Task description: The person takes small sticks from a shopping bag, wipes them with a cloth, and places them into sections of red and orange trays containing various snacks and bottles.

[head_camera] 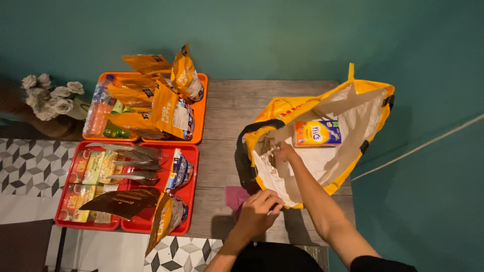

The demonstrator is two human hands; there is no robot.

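A yellow shopping bag (363, 100) with a white lining lies open on the wooden table (227, 111). My right hand (283, 151) reaches inside it near the left edge, closed on a crumpled packet that is partly hidden. A yellow and blue box (318, 133) rests deeper in the bag. My left hand (259, 211) pinches the near rim of the bag, next to a pink thing (236, 195) on the table.
An orange tray (200, 108) at the back left holds orange snack bags and bottles. A red tray (190, 201) in front holds small boxes, dark pouches and more snack bags. White flowers (50, 95) stand far left. A teal wall is behind.
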